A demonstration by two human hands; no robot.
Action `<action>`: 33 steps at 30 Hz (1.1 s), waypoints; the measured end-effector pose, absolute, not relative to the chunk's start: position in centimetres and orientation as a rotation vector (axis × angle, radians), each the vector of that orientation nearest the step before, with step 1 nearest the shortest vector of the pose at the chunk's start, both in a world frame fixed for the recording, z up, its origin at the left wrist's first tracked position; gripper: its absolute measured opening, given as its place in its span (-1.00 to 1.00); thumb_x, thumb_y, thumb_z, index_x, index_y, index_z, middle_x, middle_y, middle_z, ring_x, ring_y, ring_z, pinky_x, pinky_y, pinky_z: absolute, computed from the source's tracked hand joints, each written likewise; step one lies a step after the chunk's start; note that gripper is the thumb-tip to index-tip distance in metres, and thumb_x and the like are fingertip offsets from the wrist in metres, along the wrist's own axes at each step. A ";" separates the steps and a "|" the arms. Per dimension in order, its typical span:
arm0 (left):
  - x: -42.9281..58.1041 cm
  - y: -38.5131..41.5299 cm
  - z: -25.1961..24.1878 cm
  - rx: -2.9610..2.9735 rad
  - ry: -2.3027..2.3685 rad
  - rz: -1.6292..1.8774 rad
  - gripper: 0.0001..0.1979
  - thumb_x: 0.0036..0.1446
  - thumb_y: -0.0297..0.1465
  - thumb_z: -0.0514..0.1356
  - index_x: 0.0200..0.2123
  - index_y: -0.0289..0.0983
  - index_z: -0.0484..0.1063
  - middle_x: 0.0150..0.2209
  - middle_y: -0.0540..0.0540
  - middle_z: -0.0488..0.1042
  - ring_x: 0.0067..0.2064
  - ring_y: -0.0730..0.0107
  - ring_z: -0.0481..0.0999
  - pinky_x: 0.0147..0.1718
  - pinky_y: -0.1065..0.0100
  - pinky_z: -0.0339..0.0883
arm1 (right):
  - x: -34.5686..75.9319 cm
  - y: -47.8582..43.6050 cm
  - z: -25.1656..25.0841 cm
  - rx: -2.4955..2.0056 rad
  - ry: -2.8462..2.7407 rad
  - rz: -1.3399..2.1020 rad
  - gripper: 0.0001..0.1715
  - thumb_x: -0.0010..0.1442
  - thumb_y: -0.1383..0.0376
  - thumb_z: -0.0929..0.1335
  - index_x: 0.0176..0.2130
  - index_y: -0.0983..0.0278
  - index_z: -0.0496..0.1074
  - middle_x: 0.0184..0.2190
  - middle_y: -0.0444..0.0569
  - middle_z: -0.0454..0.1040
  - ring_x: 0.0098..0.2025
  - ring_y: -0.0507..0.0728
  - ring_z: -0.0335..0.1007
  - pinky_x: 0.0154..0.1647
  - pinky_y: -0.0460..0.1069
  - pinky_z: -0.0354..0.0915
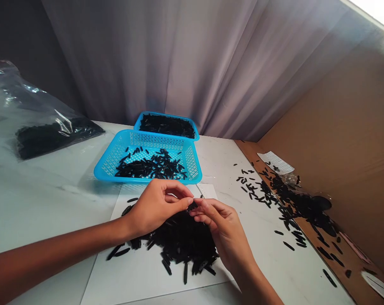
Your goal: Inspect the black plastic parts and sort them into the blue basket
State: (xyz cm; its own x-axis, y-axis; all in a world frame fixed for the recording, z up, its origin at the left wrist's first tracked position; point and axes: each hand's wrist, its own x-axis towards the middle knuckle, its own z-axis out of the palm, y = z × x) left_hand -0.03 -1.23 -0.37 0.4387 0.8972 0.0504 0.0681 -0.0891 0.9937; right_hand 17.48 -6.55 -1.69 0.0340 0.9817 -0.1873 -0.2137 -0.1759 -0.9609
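One plastic basket (147, 137) sits in front of another basket (166, 114) on the table (36, 190), and both have small sticks in them. A pile of sticks (185, 241) lies on a flat sheet (106, 271) before the baskets. A plastic bag (52, 110) lies to their left, and loose sticks (258, 190) lie to their right.

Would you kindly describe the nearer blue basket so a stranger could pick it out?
On the white table, find two blue baskets. The nearer one, just beyond the hands, holds a thin scatter of black pieces, unlike the packed one behind.
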 end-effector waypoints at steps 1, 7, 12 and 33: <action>-0.2 -1.4 -0.3 1.615 0.878 0.950 -0.92 0.13 -0.42 0.27 -0.34 -0.29 0.58 -0.34 -0.09 0.62 -0.30 0.34 0.61 -0.26 0.35 0.54 | 17.5 -6.5 -1.6 -1.163 -0.870 1.470 -0.71 0.13 0.13 0.49 -0.23 0.28 0.66 -0.38 0.01 0.61 -0.29 0.12 0.50 -0.24 -0.04 0.38; -2.1 -1.1 -0.9 2.272 0.312 0.789 -0.74 0.19 -0.49 0.22 -0.10 -0.16 0.62 -0.11 -0.15 0.63 0.02 0.05 0.58 0.05 0.12 0.51 | 18.0 -6.5 -0.8 -1.075 -0.681 1.721 -0.79 0.00 0.24 0.57 -0.35 0.33 0.65 -0.46 -0.10 0.55 -0.45 -0.05 0.40 -0.32 -0.17 0.33; -2.9 -0.3 -1.4 2.104 0.266 0.641 -0.65 0.14 -0.52 0.28 -0.03 -0.06 0.58 -0.10 -0.07 0.63 0.04 -0.04 0.57 0.07 0.12 0.54 | 18.4 -6.4 -0.5 -1.113 -0.723 1.706 -0.76 -0.09 0.25 0.61 -0.41 0.32 0.63 -0.47 -0.10 0.56 -0.44 -0.03 0.43 -0.30 -0.15 0.33; -0.8 -2.3 -1.1 2.201 0.747 1.110 -0.71 0.11 -0.34 0.36 -0.08 -0.21 0.49 -0.19 -0.10 0.60 -0.20 0.26 0.59 -0.14 0.22 0.53 | 18.6 -6.4 -0.9 -1.253 -0.982 1.337 -0.82 -0.01 0.21 0.57 -0.34 0.23 0.67 -0.43 -0.08 0.61 -0.36 0.07 0.42 -0.25 -0.05 0.31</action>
